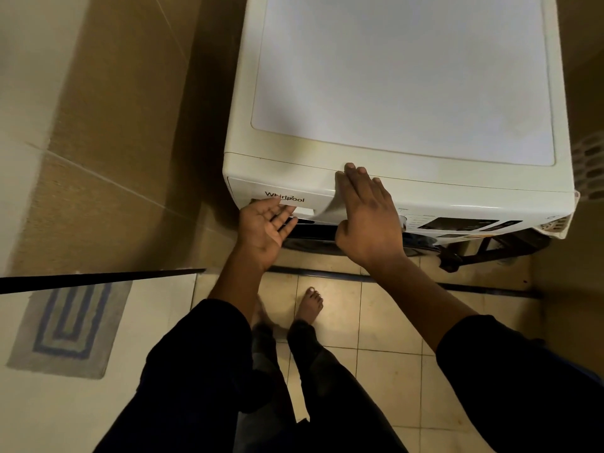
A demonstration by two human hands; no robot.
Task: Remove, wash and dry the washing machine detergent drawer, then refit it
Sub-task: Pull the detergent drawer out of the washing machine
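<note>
A white front-loading washing machine [405, 76] stands ahead of me. Its detergent drawer [294, 188], marked with a brand name, sits flush in the top left of the front panel. My left hand [266, 228] is palm up with straight fingers reaching into the drawer's handle recess. My right hand [367, 217] lies flat, fingers straight, against the front panel just right of the drawer, its fingertips at the top edge.
A control panel with a dial and dark display [457, 223] lies right of the drawer. A tiled wall [114, 125] closes the left side. A striped mat [68, 325] lies on the floor at left. My bare feet [309, 304] stand on beige tiles.
</note>
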